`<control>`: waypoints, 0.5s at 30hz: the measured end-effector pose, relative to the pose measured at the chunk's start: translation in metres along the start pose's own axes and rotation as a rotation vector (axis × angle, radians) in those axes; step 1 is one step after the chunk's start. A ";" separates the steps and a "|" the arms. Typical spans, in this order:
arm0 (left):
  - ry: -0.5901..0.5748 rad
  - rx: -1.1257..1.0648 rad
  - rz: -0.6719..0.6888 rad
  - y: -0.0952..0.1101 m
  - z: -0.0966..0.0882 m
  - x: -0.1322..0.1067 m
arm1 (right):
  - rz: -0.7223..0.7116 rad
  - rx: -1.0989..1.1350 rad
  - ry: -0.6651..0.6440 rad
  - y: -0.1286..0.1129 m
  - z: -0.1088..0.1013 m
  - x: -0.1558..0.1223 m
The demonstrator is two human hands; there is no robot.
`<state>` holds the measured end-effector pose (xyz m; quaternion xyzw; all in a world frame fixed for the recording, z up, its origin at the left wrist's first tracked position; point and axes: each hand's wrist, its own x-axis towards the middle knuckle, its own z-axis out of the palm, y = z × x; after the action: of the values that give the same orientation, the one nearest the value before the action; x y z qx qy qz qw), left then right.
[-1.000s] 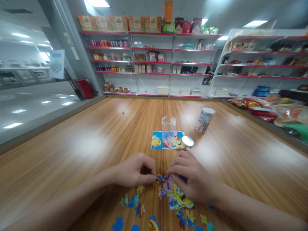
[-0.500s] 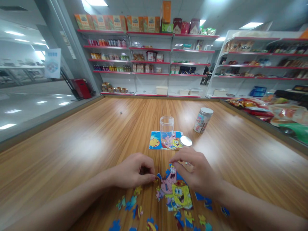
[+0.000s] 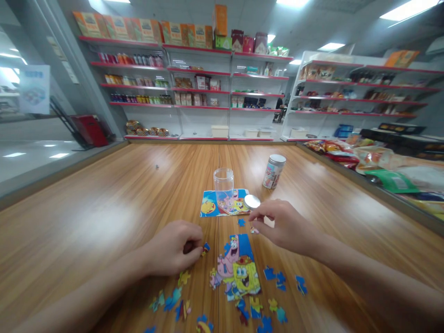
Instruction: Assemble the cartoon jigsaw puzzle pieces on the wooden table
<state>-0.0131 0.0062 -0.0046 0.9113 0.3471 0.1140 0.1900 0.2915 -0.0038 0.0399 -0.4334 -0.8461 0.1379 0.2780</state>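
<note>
A partly joined puzzle (image 3: 243,273) with a pink starfish and a yellow sponge character lies flat before me. My left hand (image 3: 176,247) rests left of it, thumb and forefinger pinching a small dark blue and yellow puzzle piece (image 3: 206,249). Beyond the puzzle's upper right, my right hand (image 3: 282,224) hovers with curved fingers slightly apart. Just under its fingertips is a pinkish loose piece (image 3: 254,230); a blue piece (image 3: 241,223) lies farther left. More loose pieces (image 3: 172,298) are scattered near me, including several blue ones (image 3: 280,280) at right.
A clear jar (image 3: 224,182) stands on the picture card (image 3: 208,206), with a silver lid (image 3: 252,201) at the card's right edge. Farther right is a lidded printed can (image 3: 274,171). Bagged goods (image 3: 374,159) lie beyond the table's right edge; stocked shelves (image 3: 201,106) stand behind.
My right hand has moved off the joined puzzle, up and right towards the loose pieces by the lid. My left hand has drawn slightly left, still pinching its piece. The view has turned right.
</note>
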 end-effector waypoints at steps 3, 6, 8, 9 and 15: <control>0.015 0.005 0.030 -0.002 0.001 -0.002 | 0.039 -0.050 -0.138 0.007 -0.016 -0.013; 0.088 -0.037 0.050 -0.003 0.003 -0.003 | 0.081 -0.088 -0.333 0.013 -0.027 -0.025; 0.125 -0.062 0.084 -0.003 0.004 -0.004 | 0.091 -0.088 -0.425 0.017 -0.027 -0.030; 0.131 -0.068 0.104 -0.003 0.004 -0.004 | 0.081 -0.071 -0.447 0.019 -0.024 -0.031; 0.153 -0.066 0.166 -0.005 0.004 -0.004 | -0.077 0.026 -0.443 0.035 0.002 -0.037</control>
<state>-0.0173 0.0063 -0.0112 0.9187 0.2800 0.2101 0.1828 0.3308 -0.0130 0.0080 -0.3565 -0.9005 0.2299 0.0960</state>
